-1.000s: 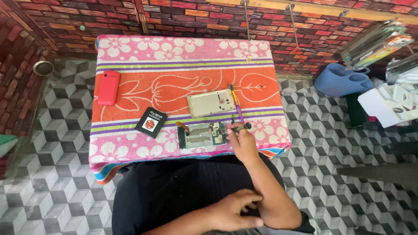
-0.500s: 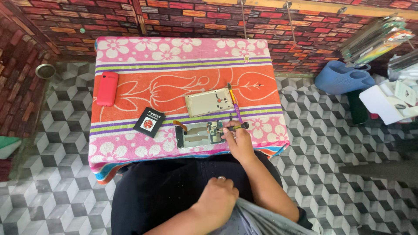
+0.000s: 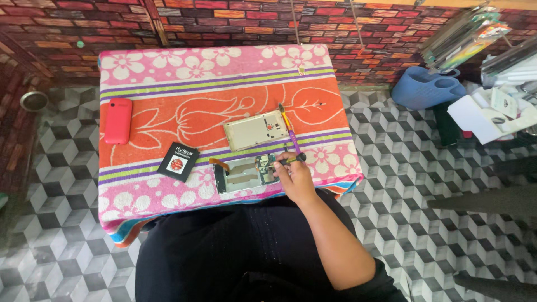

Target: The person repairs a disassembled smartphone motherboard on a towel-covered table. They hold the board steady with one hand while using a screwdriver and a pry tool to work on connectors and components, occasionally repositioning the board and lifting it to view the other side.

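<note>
While the right hand grips a small dark tool at the opened phone chassis near the table's front edge, disassembly is judged partway: rear housing and battery lie detached; board work remains; left hand unseen

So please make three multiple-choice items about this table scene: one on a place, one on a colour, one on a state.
1. Where does the red phone lie on the cloth?
A left edge
B right edge
C middle

2. What colour is the battery?
A white
B black
C blue

3. What does the right hand do?
A rests flat
B holds a tool
C lifts the phone

Key: 1 A, it lies by the left border; 2 B, black with a red mark; 3 B, the fingers grip the tool at the opened phone.
</note>
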